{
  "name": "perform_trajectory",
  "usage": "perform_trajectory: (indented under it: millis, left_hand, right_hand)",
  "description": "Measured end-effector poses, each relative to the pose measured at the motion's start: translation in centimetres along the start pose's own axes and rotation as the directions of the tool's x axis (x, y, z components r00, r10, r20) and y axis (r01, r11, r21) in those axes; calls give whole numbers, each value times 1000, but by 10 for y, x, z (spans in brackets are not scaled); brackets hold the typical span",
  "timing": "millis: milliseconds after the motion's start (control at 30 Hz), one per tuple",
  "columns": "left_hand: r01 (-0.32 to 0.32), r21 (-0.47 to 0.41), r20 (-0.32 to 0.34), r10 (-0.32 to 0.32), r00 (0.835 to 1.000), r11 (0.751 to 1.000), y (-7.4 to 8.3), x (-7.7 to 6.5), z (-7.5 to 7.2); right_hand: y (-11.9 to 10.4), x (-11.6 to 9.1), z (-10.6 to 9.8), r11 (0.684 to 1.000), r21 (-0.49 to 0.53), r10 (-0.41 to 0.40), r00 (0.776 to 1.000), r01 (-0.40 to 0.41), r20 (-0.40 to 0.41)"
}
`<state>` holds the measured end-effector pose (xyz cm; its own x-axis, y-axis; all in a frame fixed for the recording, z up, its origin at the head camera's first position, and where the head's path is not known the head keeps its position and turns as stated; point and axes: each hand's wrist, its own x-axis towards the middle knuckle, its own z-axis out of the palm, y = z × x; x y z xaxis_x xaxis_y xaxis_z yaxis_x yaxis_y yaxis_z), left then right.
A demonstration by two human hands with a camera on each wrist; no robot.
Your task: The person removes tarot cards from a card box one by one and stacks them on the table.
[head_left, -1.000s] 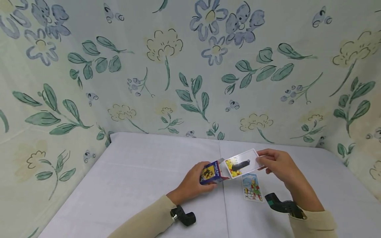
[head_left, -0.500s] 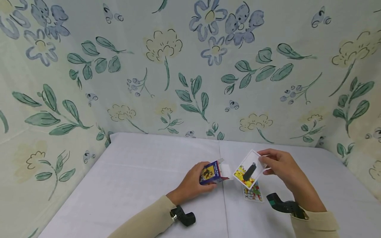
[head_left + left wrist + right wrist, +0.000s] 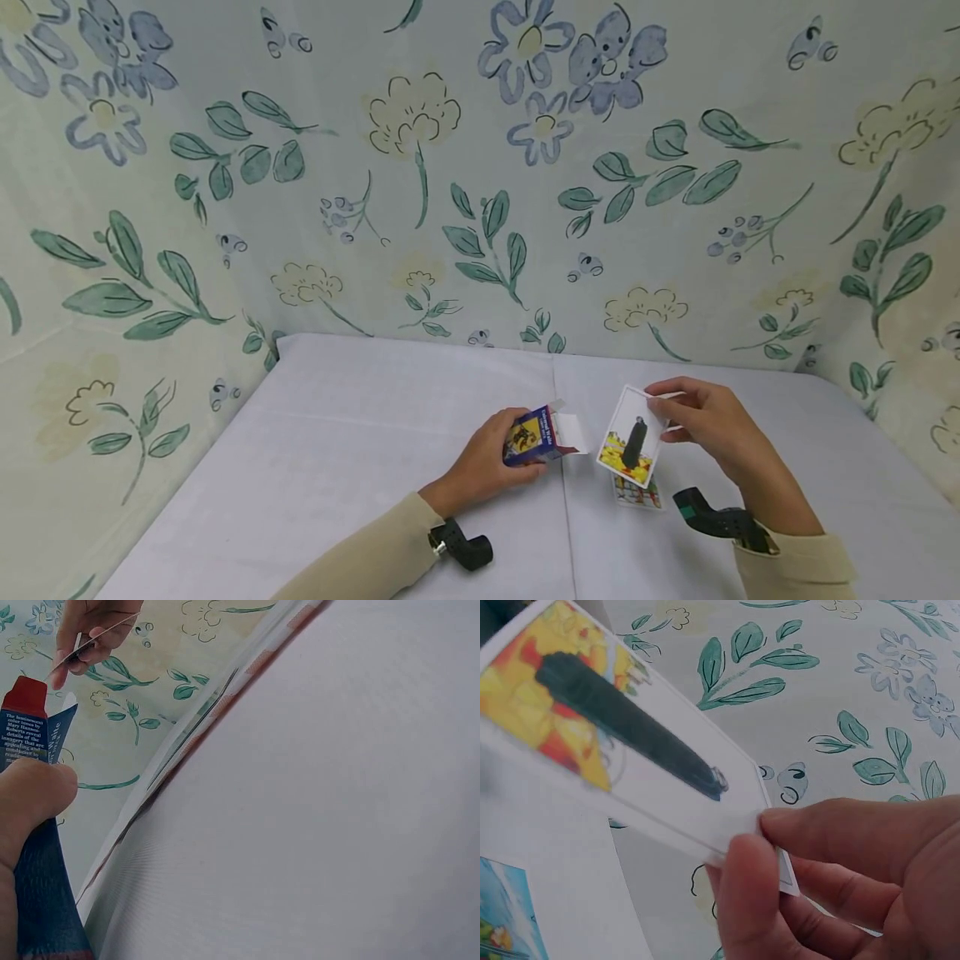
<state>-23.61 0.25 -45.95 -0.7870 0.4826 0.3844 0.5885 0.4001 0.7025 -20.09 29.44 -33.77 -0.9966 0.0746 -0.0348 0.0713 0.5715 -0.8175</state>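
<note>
**Right hand pinches a picture card, left hand grips the card box**

Head view: the right hand (image 3: 705,421) pinches the picture card (image 3: 628,435) by one corner. To its left, the left hand (image 3: 487,458) wraps the blue Waite card box (image 3: 529,437), covering its near end; the flap (image 3: 572,434) stands open toward the right hand. Below the pinched card, a second card (image 3: 639,493) lies on the bench (image 3: 375,433), mostly hidden.

Left wrist view: small print shows above the left thumb, which covers the lower lines; the pinched card appears nearly edge-on, its picture unreadable.

Right wrist view: the second card's blue part, hidden from the head, appears, cut off by the frame.
</note>
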Motion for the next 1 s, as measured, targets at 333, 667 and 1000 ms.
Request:
perform_trajectory:
  millis: [333, 667, 1000]
  left_hand:
    - [6, 7, 4, -6, 1000, 1000, 0, 0, 0]
    - [27, -3, 6, -27, 1000, 1000, 1, 0, 0]
    - [18, -10, 4, -18, 1000, 1000, 0, -1, 0]
  right_hand:
    - [4, 2, -4, 999, 39, 15, 1000, -15, 6]
    - [7, 1, -6, 1000, 1, -16, 1000, 16, 17]
    - [12, 1, -7, 999, -35, -4, 999, 3, -40]
